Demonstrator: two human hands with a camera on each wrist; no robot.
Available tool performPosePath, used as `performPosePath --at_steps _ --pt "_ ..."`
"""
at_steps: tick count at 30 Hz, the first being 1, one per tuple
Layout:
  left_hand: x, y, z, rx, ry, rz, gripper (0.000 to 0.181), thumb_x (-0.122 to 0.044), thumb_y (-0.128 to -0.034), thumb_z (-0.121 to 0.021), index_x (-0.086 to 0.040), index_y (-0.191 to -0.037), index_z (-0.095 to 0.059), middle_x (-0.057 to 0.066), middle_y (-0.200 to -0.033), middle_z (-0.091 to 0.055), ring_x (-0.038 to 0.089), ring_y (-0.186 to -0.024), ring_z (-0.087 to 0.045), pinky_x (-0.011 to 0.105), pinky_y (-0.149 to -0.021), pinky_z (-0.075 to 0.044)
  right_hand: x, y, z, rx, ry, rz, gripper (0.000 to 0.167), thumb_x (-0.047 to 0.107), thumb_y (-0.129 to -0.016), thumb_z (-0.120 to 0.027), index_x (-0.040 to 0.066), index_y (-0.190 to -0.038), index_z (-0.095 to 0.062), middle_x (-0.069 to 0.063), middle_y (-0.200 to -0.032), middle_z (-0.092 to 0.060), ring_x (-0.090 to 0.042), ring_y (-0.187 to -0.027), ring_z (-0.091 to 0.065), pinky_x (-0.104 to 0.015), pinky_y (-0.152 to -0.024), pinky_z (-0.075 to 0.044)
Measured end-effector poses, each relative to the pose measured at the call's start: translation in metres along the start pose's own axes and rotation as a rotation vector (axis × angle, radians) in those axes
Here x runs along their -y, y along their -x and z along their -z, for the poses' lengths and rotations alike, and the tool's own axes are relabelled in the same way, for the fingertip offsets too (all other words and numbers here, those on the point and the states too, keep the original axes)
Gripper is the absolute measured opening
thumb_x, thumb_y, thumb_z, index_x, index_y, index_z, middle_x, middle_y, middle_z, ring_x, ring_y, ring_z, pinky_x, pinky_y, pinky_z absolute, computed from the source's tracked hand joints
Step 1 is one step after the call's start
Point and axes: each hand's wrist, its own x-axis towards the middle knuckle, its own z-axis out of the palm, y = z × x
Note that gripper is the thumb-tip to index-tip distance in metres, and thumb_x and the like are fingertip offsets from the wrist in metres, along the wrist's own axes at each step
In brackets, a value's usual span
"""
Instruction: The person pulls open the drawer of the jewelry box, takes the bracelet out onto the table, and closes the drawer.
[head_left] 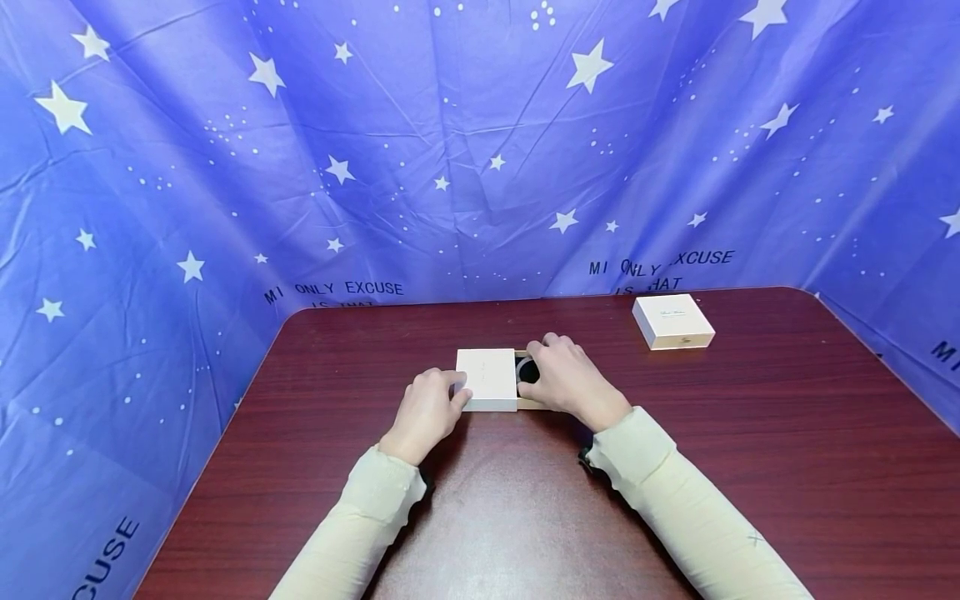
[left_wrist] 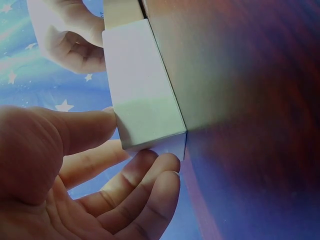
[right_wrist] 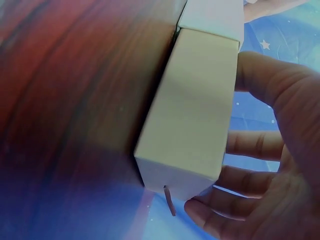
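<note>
A white slide-out gift box (head_left: pixel 486 380) lies on the table, its cream drawer (right_wrist: pixel 192 100) drawn partly out to the right. Black lining and part of a grey ring-shaped item (head_left: pixel 522 371) show inside the drawer; the rest is hidden under my right hand. My left hand (head_left: pixel 427 407) holds the white sleeve (left_wrist: pixel 142 75) at its left end, thumb at the top edge and fingers about the end face. My right hand (head_left: pixel 573 379) curls over the drawer, thumb at its upper edge and fingers around the far side and end. A short ribbon pull (right_wrist: pixel 170 201) hangs from the drawer's end.
Another white box (head_left: pixel 673 321), closed, sits at the back right of the dark red wooden table (head_left: pixel 480 517). Behind the table hangs a blue curtain (head_left: pixel 420 100) with white stars and lettering, also along both sides.
</note>
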Motion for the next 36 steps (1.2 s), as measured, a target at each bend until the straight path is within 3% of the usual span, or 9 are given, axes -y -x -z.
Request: performPosePath --at_steps 7,17,36 --pt "-0.0001 -0.0006 0.0 0.0 -0.007 -0.005 0.028 -0.021 -0.0893 -0.067 -0.009 -0.115 -0.07 0.013 -0.107 -0.067 0.031 -0.1 -0.064 0.044 -0.082 -0.051 -0.0002 0.0015 0.0011 -0.016 0.035 0.001 0.036 0.031 -0.07 -0.07 0.003 -0.092 -0.061 -0.011 -0.085 -0.052 -0.031 -0.081 -0.05 -0.04 -0.068 -0.047" --pt "-0.0005 -0.0011 0.0002 0.003 -0.01 -0.002 0.028 -0.021 -0.0897 -0.067 -0.009 -0.115 -0.07 0.013 -0.106 -0.067 0.031 -0.099 -0.064 0.044 -0.082 -0.051 -0.0009 0.0031 0.0029 -0.037 0.063 0.017 0.031 0.028 -0.068 -0.069 0.005 -0.085 -0.057 -0.008 -0.075 -0.049 -0.03 -0.076 -0.048 -0.037 -0.063 -0.044" --pt "-0.0006 -0.0001 0.0002 -0.006 -0.01 -0.004 0.028 -0.021 -0.0893 -0.067 -0.009 -0.114 -0.07 0.013 -0.107 -0.067 0.031 -0.098 -0.064 0.044 -0.082 -0.051 -0.0051 0.0042 0.0068 -0.046 0.029 -0.015 0.031 0.025 -0.068 -0.068 0.005 -0.088 -0.056 -0.009 -0.077 -0.051 -0.034 -0.079 -0.05 -0.038 -0.066 -0.044"
